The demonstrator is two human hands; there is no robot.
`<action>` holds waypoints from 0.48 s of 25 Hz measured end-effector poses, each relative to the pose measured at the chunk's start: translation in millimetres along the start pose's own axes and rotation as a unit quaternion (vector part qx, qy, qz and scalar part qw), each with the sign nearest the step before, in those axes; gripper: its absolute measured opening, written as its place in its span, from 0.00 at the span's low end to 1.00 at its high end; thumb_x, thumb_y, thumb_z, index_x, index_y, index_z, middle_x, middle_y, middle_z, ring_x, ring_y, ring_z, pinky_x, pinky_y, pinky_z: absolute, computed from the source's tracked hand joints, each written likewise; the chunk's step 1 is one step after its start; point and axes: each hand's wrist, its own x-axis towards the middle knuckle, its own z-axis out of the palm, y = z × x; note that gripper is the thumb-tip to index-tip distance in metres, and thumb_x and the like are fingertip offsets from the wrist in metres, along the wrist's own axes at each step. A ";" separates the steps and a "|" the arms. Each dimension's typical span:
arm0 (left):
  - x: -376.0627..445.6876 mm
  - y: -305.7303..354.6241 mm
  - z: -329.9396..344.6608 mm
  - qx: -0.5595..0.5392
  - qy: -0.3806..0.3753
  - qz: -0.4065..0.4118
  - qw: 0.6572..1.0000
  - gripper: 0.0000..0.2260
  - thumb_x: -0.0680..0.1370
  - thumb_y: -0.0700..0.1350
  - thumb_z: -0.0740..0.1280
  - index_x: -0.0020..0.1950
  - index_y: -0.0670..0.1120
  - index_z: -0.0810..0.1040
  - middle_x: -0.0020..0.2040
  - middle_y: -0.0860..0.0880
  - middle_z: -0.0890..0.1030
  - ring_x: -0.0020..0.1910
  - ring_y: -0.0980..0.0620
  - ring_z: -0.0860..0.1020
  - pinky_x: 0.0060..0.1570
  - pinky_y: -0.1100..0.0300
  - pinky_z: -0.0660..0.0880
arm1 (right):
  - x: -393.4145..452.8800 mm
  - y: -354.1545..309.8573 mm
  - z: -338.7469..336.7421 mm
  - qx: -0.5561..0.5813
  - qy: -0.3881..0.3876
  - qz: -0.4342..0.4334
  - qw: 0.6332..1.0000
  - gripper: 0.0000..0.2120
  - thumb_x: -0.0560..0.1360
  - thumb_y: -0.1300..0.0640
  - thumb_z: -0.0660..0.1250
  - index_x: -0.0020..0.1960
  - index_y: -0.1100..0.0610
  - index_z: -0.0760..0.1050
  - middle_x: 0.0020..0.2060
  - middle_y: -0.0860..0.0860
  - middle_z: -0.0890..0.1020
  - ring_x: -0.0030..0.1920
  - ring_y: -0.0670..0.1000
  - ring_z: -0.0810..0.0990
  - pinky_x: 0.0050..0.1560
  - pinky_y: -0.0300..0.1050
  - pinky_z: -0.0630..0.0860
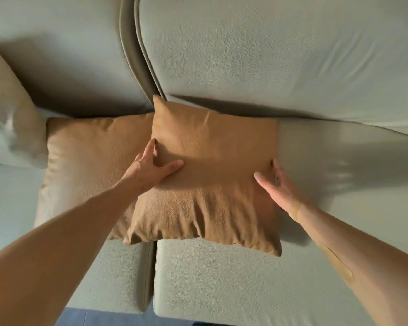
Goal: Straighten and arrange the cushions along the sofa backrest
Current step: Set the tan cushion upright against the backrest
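Observation:
A tan square cushion [212, 165] leans against the pale grey-green sofa backrest [257, 57], over the gap between two seat cushions. My left hand [151, 169] grips its left edge, thumb on the front face. My right hand [277, 187] holds its right edge, fingers behind and thumb in front. A second tan cushion [85, 161] lies to the left, partly covered by the first one. At the far left edge a third cushion [7, 118], tan and pale grey, rests against the backrest.
The right seat cushion [257, 278] and left seat cushion [118, 278] meet at a dark gap below the held cushion. A strip of blue floor [108, 320] shows under the sofa's front edge.

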 end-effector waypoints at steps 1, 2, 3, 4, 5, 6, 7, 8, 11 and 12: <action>4.9 -0.8 -0.1 -0.011 -0.008 0.001 1.000 0.52 0.63 0.72 0.69 0.78 0.59 0.45 0.77 0.48 0.63 0.72 0.45 0.66 0.68 0.51 0.66 | 5.8 0.1 3.6 0.036 -0.005 0.010 0.999 0.50 0.65 0.31 0.68 0.78 0.39 0.46 0.77 0.45 0.61 0.74 0.50 0.64 0.74 0.51 0.60; 7.8 -1.0 -0.5 -0.026 -0.016 -0.004 1.000 0.53 0.63 0.71 0.70 0.78 0.60 0.44 0.76 0.48 0.63 0.72 0.45 0.67 0.67 0.52 0.67 | 8.8 -1.6 4.9 0.063 -0.015 0.023 0.998 0.51 0.66 0.35 0.72 0.78 0.40 0.45 0.76 0.44 0.62 0.73 0.49 0.65 0.72 0.51 0.62; 11.6 0.6 -2.0 -0.041 -0.026 -0.009 0.999 0.53 0.64 0.68 0.72 0.79 0.59 0.43 0.77 0.49 0.63 0.72 0.45 0.67 0.67 0.53 0.66 | 12.8 -5.8 4.6 0.085 -0.024 0.040 0.995 0.53 0.66 0.40 0.75 0.78 0.40 0.43 0.75 0.42 0.63 0.72 0.49 0.66 0.70 0.52 0.63; 13.8 1.2 -4.1 -0.059 -0.037 -0.016 0.997 0.54 0.64 0.66 0.74 0.79 0.59 0.43 0.77 0.50 0.63 0.72 0.46 0.67 0.68 0.53 0.66 | 15.5 -10.3 2.6 0.097 -0.031 0.062 0.993 0.56 0.65 0.44 0.78 0.78 0.40 0.42 0.74 0.43 0.64 0.72 0.50 0.67 0.68 0.54 0.63; 14.2 2.8 -6.1 -0.076 -0.048 -0.017 0.996 0.56 0.63 0.65 0.76 0.79 0.58 0.43 0.77 0.50 0.63 0.72 0.47 0.66 0.69 0.54 0.65 | 15.8 -15.9 -0.6 0.097 -0.035 0.079 0.992 0.58 0.64 0.47 0.80 0.78 0.41 0.41 0.74 0.43 0.65 0.72 0.52 0.67 0.67 0.55 0.63; 13.2 4.4 -8.1 -0.085 -0.059 -0.016 0.994 0.58 0.60 0.66 0.77 0.79 0.58 0.43 0.77 0.51 0.63 0.72 0.47 0.67 0.70 0.53 0.65 | 14.8 -21.0 -3.5 0.092 -0.037 0.091 0.991 0.59 0.63 0.49 0.81 0.79 0.42 0.41 0.74 0.44 0.66 0.71 0.52 0.68 0.67 0.56 0.63; 11.0 6.6 -10.2 -0.086 -0.067 -0.015 0.994 0.61 0.56 0.68 0.77 0.79 0.59 0.44 0.76 0.50 0.64 0.72 0.47 0.67 0.71 0.51 0.66 | 12.7 -25.9 -6.3 0.088 -0.038 0.091 0.991 0.60 0.62 0.51 0.81 0.79 0.43 0.42 0.73 0.44 0.67 0.70 0.52 0.69 0.67 0.55 0.63; 7.0 10.3 -13.0 -0.084 -0.071 -0.016 0.994 0.63 0.52 0.70 0.76 0.78 0.60 0.44 0.75 0.49 0.65 0.70 0.47 0.69 0.70 0.49 0.67 | 9.0 -30.2 -9.1 0.089 -0.037 0.088 0.991 0.59 0.62 0.52 0.82 0.79 0.44 0.44 0.73 0.45 0.68 0.68 0.51 0.70 0.65 0.54 0.63; -6.4 20.9 -15.1 -0.086 -0.069 -0.006 0.994 0.64 0.49 0.71 0.76 0.77 0.61 0.45 0.71 0.47 0.68 0.67 0.46 0.71 0.67 0.47 0.71 | -12.5 -35.1 -20.1 0.103 -0.016 0.071 0.992 0.57 0.63 0.57 0.82 0.79 0.47 0.48 0.70 0.46 0.72 0.65 0.50 0.72 0.63 0.49 0.63; -12.4 26.6 -15.8 -0.093 -0.064 0.003 0.994 0.64 0.49 0.70 0.77 0.77 0.61 0.45 0.71 0.46 0.69 0.66 0.46 0.72 0.66 0.47 0.71 | -19.8 -35.6 -25.2 0.113 -0.005 0.060 0.992 0.57 0.63 0.58 0.81 0.79 0.47 0.48 0.69 0.46 0.72 0.63 0.49 0.73 0.62 0.48 0.64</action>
